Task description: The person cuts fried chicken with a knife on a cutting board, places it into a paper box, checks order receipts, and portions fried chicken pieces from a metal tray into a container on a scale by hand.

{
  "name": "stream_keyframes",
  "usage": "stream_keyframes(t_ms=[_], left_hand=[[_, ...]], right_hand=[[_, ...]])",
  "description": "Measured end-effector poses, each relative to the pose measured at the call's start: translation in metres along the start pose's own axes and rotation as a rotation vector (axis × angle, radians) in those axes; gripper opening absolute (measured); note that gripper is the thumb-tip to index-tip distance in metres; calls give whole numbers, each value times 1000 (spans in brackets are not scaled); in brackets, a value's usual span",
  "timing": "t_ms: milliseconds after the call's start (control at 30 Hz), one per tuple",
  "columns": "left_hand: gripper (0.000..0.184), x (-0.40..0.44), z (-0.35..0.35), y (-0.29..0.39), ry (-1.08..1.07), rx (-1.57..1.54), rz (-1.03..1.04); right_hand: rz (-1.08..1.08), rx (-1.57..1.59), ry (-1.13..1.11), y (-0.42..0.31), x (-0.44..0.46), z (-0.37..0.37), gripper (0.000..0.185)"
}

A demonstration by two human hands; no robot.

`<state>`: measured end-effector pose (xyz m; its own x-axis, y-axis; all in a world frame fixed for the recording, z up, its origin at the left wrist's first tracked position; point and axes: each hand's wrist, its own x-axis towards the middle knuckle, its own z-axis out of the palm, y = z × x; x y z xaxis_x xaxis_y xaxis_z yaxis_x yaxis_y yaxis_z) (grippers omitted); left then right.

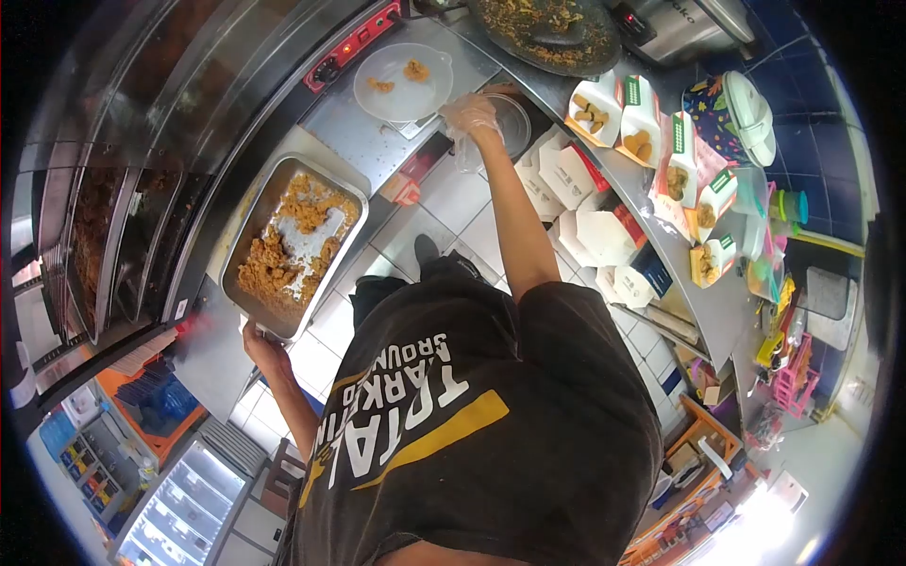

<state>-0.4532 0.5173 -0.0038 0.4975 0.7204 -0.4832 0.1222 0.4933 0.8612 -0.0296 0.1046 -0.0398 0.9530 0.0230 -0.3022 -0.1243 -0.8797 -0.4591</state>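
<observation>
My left hand [268, 351] grips the near corner of a deep metal tray [356, 193], its fingers partly hidden under the rim. Inside lie brown, crispy-looking fried pieces [274, 267] and loose crumbs, around a bare patch. My right hand [471, 117], in a clear plastic glove, is stretched out beside a pale round plate [401, 102]. Two small fried pieces [415, 71] lie on that plate, which rests on what looks like a scale [413, 129]. A round clear container [512, 127] is just right of the gloved hand, whose fingers are not clear.
Several paper boxes with food [638, 143] line the right counter. Open white cartons [596, 238] stand on a lower shelf beneath. A dark round pan [547, 38] with crumbs is at the back. On the left stands a glass-fronted cabinet [151, 217]; a tiled floor [415, 236] runs between counters.
</observation>
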Motion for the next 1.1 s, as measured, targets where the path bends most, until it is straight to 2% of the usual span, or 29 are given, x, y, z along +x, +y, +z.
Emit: stream_keyframes(t_ms=[67, 167, 367, 467, 533, 633, 667, 767, 800, 900, 967, 1033, 1100], left_hand=[[40, 1, -3, 0, -44, 66, -34], [41, 2, -4, 0, -56, 90, -34], [39, 1, 0, -1, -13, -18, -45], [42, 8, -5, -7, -77, -92, -38], [43, 16, -10, -15, -73, -116, -18], [44, 19, -10, -17, -89, -143, -5], [44, 17, -11, -17, -108, -143, -16], [41, 11, -7, -16, -96, -195, -24], [41, 9, -7, -14, -96, -198, -18], [39, 17, -14, -22, -96, -183, 23], [38, 20, -13, -23, -62, -150, 33], [37, 20, -13, -22, -85, -162, 22], [37, 20, -14, -21, -105, -172, 11]], right_hand=[[15, 15, -28, 3, 6, 9, 58], [36, -7, 62, 14, 27, 31, 60], [20, -17, -177, 22, 41, 25, 46], [144, 388, -391, 49, 80, 54, 33], [60, 422, -436, 63, 97, 72, 26], [-188, 323, -327, 78, 115, 90, 18], [-263, 281, -249, 80, 113, 90, 17], [-350, 301, -260, 73, 106, 83, 20], [-162, 401, -317, 67, 103, 81, 20], [95, 535, -432, 47, 88, 54, 20], [174, 575, -493, 31, 62, 35, 20], [273, 852, -386, 14, 25, 19, 23], [210, 797, -403, 22, 39, 30, 24]])
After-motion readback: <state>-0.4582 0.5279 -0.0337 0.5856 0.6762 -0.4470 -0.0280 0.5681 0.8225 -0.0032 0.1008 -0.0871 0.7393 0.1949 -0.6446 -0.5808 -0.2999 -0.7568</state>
